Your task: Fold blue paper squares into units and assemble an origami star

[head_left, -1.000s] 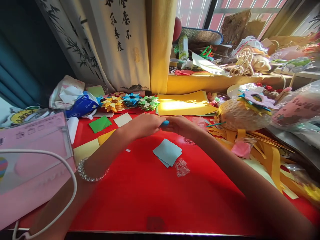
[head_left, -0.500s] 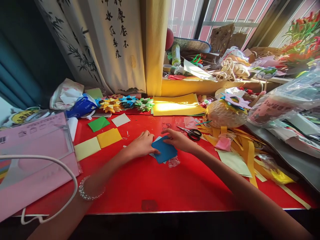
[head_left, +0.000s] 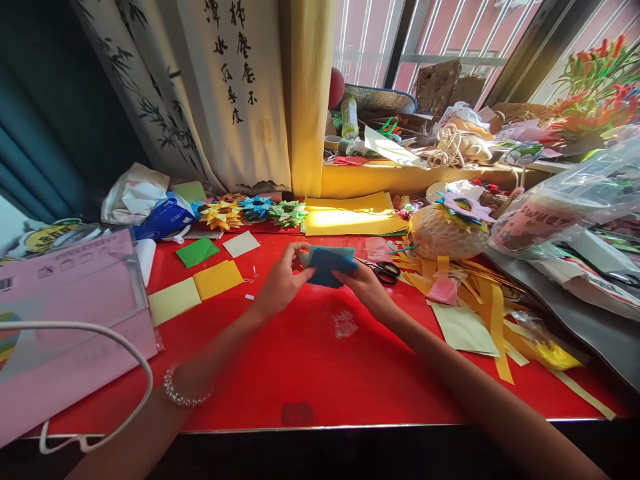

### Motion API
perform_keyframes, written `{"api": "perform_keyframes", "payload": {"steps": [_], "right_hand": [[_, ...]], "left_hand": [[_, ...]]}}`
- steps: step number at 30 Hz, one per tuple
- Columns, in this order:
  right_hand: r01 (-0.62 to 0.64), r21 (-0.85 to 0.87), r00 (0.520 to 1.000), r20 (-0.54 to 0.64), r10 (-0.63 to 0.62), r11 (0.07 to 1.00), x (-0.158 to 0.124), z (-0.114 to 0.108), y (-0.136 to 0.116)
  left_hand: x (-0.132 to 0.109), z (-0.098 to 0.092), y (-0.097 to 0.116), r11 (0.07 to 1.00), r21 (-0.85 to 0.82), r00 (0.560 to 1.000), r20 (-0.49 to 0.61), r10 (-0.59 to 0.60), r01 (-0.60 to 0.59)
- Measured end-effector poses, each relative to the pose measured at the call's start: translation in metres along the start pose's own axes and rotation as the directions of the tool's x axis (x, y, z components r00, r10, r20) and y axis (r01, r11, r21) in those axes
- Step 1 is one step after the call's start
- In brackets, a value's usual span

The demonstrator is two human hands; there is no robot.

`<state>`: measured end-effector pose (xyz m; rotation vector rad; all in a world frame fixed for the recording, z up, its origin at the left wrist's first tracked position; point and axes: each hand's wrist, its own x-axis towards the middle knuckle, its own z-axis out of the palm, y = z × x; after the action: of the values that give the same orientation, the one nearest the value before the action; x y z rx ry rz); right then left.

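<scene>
Blue paper sheets, with a lighter blue sheet along the top edge, are held up off the red tabletop between both hands. My left hand grips the left side, thumb on the near face and fingers behind. On the right side, my right hand pinches the sheets the same way. Below them on the table lies a crumpled bit of clear plastic. Black-handled scissors rest just beyond my right hand, partly hidden by it.
To the left lie green, white, orange and pale yellow papers. A pink folder and a white cable are nearer. Folded paper stars line the back. Orange strips and a round fruit-like object stand right.
Both hands have lifted the blue sheets from the table and tilted them upright, a little farther away. The clear plastic scrap beneath is now fully uncovered.
</scene>
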<state>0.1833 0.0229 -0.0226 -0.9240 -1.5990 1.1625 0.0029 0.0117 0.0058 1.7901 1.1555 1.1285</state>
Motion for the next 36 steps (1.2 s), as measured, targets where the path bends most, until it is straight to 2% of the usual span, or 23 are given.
{"api": "perform_keyframes", "payload": {"steps": [2, 4, 7, 11, 13, 17, 19, 21, 24, 30, 36], "right_hand": [[0.039, -0.001, 0.999, -0.033, -0.039, 0.999, 0.000, 0.003, 0.004], [0.063, -0.077, 0.997, -0.041, -0.067, 0.995, -0.001, 0.005, 0.007], [0.056, -0.166, 0.996, -0.054, -0.066, 0.985, -0.002, 0.007, 0.011], [-0.028, -0.242, 0.987, -0.159, -0.011, 0.970, -0.002, 0.010, 0.011], [-0.051, -0.271, 0.984, -0.178, 0.002, 0.961, -0.002, 0.012, 0.010], [0.006, -0.284, 0.986, -0.158, -0.053, 0.959, -0.002, 0.014, 0.007], [0.020, -0.291, 0.985, -0.156, -0.068, 0.957, -0.002, 0.014, 0.006], [0.014, -0.316, 0.986, -0.155, -0.066, 0.949, -0.003, 0.014, 0.005], [0.012, -0.342, 0.988, -0.140, -0.064, 0.940, -0.003, 0.014, 0.003], [0.063, -0.308, 0.988, -0.115, -0.103, 0.949, -0.006, 0.016, 0.004], [0.140, -0.371, 0.980, -0.079, -0.182, 0.918, -0.008, 0.019, 0.002]], "left_hand": [[0.001, 0.003, -0.007, 0.985, -0.174, 0.999, -0.035, 0.001, -0.007], [0.000, 0.008, -0.015, 0.969, -0.243, 0.999, 0.014, -0.035, 0.038], [-0.001, 0.017, -0.024, 0.956, -0.269, 0.991, 0.093, -0.098, 0.119], [-0.001, 0.024, -0.030, 0.954, -0.261, 0.988, 0.065, -0.138, 0.151], [0.000, 0.024, -0.031, 0.963, -0.233, 0.990, 0.073, -0.122, 0.136], [-0.001, 0.023, -0.030, 0.994, -0.055, 0.994, 0.058, -0.093, 0.097], [-0.002, 0.022, -0.028, 0.999, 0.049, 0.999, 0.041, -0.021, 0.019], [-0.004, 0.020, -0.025, 0.985, 0.153, 0.995, 0.069, 0.065, -0.075], [-0.006, 0.020, -0.022, 0.949, 0.282, 0.987, 0.114, 0.113, -0.141], [-0.007, 0.022, -0.022, 0.944, 0.293, 0.986, 0.113, 0.125, -0.154], [-0.007, 0.026, -0.028, 0.951, 0.262, 0.983, 0.120, 0.136, -0.164]]}}
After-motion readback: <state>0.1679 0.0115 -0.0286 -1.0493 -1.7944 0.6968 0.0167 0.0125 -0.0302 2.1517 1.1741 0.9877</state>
